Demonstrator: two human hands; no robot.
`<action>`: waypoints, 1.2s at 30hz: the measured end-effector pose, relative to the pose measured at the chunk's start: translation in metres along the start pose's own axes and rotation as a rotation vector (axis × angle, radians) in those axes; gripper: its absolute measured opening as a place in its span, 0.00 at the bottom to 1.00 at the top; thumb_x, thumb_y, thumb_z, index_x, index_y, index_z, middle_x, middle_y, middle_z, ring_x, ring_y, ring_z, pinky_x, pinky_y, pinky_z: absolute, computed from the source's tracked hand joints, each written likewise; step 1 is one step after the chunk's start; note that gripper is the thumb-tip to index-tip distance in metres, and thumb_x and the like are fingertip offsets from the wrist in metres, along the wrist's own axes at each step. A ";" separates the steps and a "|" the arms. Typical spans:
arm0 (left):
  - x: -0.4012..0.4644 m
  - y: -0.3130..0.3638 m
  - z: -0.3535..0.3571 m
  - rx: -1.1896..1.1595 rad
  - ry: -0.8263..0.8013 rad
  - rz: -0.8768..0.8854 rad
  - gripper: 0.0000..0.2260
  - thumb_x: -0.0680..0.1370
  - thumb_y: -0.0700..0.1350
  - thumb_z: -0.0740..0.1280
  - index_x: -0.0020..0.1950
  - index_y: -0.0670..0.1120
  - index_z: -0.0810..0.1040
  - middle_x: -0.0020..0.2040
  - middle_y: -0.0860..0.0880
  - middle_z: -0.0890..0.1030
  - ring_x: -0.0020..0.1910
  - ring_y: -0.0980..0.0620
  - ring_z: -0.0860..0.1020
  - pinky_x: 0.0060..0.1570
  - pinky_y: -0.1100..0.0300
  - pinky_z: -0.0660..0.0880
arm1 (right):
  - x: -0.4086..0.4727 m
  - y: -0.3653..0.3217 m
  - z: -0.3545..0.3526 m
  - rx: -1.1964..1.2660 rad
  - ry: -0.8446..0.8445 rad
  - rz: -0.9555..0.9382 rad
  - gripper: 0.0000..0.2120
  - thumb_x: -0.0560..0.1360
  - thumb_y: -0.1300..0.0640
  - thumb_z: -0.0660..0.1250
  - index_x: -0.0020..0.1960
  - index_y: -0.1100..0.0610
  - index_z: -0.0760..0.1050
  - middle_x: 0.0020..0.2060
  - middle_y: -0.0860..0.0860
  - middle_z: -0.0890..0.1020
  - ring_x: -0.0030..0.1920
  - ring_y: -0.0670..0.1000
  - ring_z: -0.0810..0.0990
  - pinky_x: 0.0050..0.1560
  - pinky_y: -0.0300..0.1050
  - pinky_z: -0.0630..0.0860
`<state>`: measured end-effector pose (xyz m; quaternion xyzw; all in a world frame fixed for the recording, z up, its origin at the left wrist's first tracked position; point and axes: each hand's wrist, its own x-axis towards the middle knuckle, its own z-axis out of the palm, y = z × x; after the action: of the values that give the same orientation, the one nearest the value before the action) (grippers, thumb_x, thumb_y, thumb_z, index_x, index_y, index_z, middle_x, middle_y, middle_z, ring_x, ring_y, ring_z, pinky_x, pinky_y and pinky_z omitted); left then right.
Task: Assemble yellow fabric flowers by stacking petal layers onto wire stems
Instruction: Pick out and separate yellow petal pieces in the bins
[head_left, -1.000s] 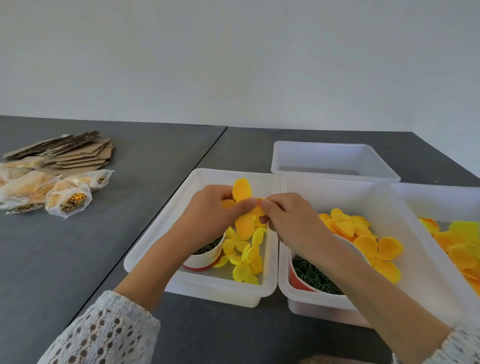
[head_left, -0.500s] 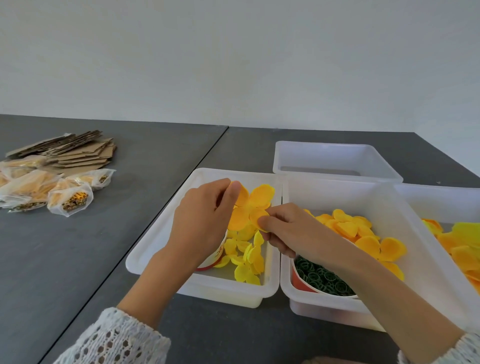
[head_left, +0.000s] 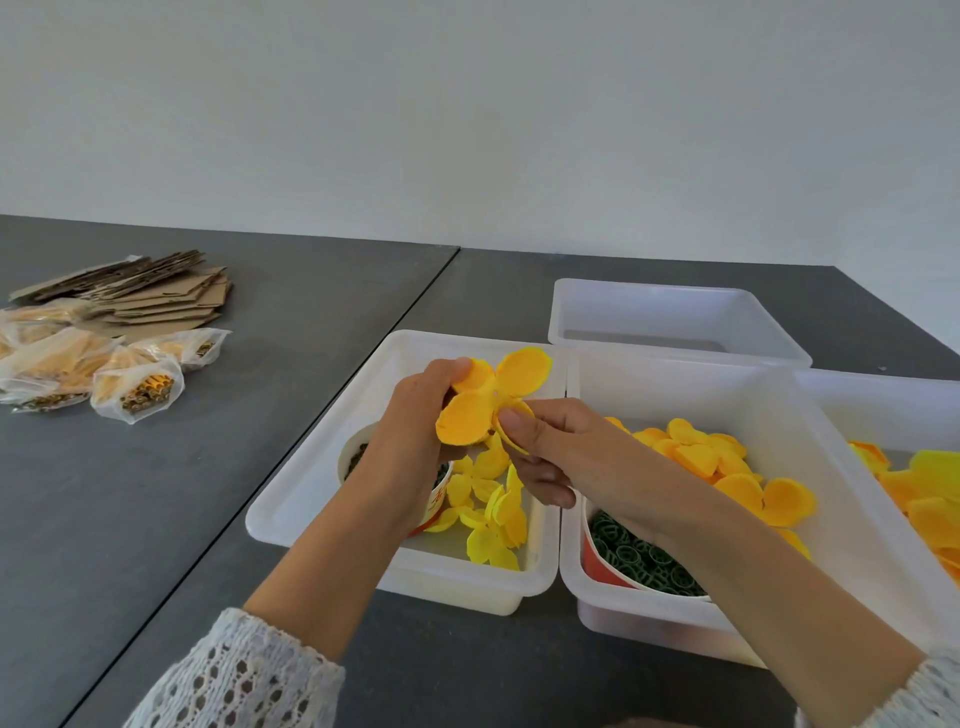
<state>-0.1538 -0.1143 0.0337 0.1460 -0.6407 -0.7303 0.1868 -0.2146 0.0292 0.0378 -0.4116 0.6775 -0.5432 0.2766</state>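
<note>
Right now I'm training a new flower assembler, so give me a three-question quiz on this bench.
1. True or false: both hands hold the orange-yellow petal layer.
2. Which bin holds no petals: A) the far bin, B) the bin under the left hand, C) the bin under the right hand?
3. Fill in: the cup near the right wrist holds green ____.

Key: 1 true; 2 A; 3 rings.

Cardboard stack (head_left: 156, 293) lies left of trays (head_left: 311, 467), bags (head_left: 104, 374) before it
</note>
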 end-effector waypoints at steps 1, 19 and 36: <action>0.000 -0.002 0.002 -0.077 0.004 -0.021 0.17 0.81 0.47 0.59 0.32 0.48 0.72 0.24 0.53 0.73 0.23 0.57 0.72 0.28 0.63 0.71 | 0.002 0.000 0.000 -0.010 0.006 -0.011 0.19 0.78 0.47 0.57 0.34 0.57 0.63 0.24 0.45 0.65 0.23 0.46 0.65 0.30 0.37 0.65; -0.013 0.006 0.030 -0.604 0.167 0.050 0.17 0.79 0.47 0.63 0.30 0.49 0.65 0.26 0.52 0.64 0.27 0.55 0.64 0.30 0.59 0.65 | 0.001 -0.011 -0.003 0.024 -0.013 -0.069 0.18 0.79 0.49 0.56 0.32 0.52 0.67 0.26 0.46 0.63 0.25 0.47 0.65 0.31 0.38 0.65; 0.005 0.014 -0.003 -0.072 -0.083 0.096 0.23 0.79 0.60 0.55 0.34 0.52 0.82 0.29 0.48 0.76 0.25 0.53 0.73 0.24 0.62 0.71 | -0.007 -0.036 0.003 0.250 -0.095 0.182 0.22 0.82 0.51 0.52 0.31 0.56 0.61 0.23 0.48 0.60 0.23 0.48 0.59 0.33 0.44 0.59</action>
<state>-0.1556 -0.1203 0.0472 0.0778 -0.6276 -0.7485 0.1997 -0.1993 0.0314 0.0710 -0.3360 0.6253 -0.5759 0.4056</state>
